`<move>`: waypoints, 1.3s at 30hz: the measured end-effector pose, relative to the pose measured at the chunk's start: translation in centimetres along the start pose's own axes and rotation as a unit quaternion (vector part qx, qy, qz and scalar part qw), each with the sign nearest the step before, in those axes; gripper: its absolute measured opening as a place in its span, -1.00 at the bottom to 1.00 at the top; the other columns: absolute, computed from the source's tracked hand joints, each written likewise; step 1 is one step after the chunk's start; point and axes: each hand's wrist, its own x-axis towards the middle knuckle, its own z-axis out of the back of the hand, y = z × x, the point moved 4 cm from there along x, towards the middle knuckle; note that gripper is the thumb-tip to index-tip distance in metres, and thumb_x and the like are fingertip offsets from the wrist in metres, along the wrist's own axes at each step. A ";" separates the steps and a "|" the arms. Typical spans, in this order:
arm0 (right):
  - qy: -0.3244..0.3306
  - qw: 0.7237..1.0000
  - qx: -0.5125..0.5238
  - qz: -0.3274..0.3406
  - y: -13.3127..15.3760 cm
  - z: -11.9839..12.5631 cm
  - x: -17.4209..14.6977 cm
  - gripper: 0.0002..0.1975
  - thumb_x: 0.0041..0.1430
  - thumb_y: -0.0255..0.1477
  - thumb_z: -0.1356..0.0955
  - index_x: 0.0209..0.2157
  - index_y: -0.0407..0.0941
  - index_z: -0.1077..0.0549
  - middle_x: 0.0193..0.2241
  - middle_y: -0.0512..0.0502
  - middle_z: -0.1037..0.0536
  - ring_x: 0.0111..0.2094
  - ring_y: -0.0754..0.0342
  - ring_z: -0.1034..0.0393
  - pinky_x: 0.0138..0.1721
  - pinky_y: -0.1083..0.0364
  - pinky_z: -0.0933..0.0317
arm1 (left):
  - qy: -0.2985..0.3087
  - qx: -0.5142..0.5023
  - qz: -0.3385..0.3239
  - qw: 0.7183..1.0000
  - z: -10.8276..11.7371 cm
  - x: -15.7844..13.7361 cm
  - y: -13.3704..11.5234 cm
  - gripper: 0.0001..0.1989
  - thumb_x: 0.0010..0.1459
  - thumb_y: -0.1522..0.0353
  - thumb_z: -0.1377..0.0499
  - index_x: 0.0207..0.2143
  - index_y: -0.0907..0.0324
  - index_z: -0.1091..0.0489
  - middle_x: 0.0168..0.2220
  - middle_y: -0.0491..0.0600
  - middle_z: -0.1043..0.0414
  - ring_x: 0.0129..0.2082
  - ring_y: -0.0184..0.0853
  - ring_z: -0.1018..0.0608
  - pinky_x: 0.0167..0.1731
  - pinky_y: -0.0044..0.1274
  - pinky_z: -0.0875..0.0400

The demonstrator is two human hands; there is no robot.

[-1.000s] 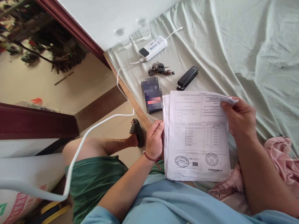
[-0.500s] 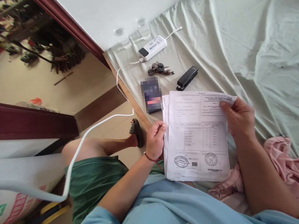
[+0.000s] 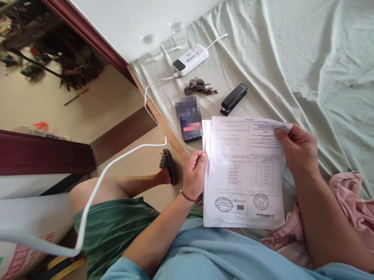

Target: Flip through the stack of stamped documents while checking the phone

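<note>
Between my hands is a stack of printed papers point(image 3: 245, 173), its top sheet bearing a table, two round stamps and a barcode. My left hand point(image 3: 194, 173) pinches the left edge of the stack, with the thumb on top. At the upper right corner, my right hand point(image 3: 300, 149) grips the papers with the thumb over the front; its other fingers are behind the sheets. Just beyond the papers lie a black stapler point(image 3: 234, 99) and a dark phone point(image 3: 189, 119) with a blurred screen.
A bunch of keys point(image 3: 200, 85) and a white boxy device point(image 3: 191, 60) with a white cable point(image 3: 108, 163) lie on the pale green sheet point(image 3: 301, 67). Two clear cups point(image 3: 179, 36) stand by the wall. Pink cloth point(image 3: 362, 209) is bunched beside my right arm.
The papers have tilted slightly, their lower edge shifting a little left and the top edge lowering slightly. Both hands keep their hold, and my left-side knee has moved slightly left.
</note>
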 end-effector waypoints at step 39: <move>0.035 0.995 -0.095 0.024 0.1 -0.2 -0.3 -0.78 0.25 -0.16 -0.46 -0.31 -0.02 -0.60 -0.50 0.06 -0.44 -0.49 0.16 -0.22 -0.48 0.13 -0.09 | 0.003 0.042 0.007 0.999 -0.2 -0.1 -0.3 -0.64 0.37 0.09 -0.13 -0.39 0.14 -0.34 -0.48 -0.13 -0.25 -0.44 -0.36 -0.26 -0.39 -0.52 -0.18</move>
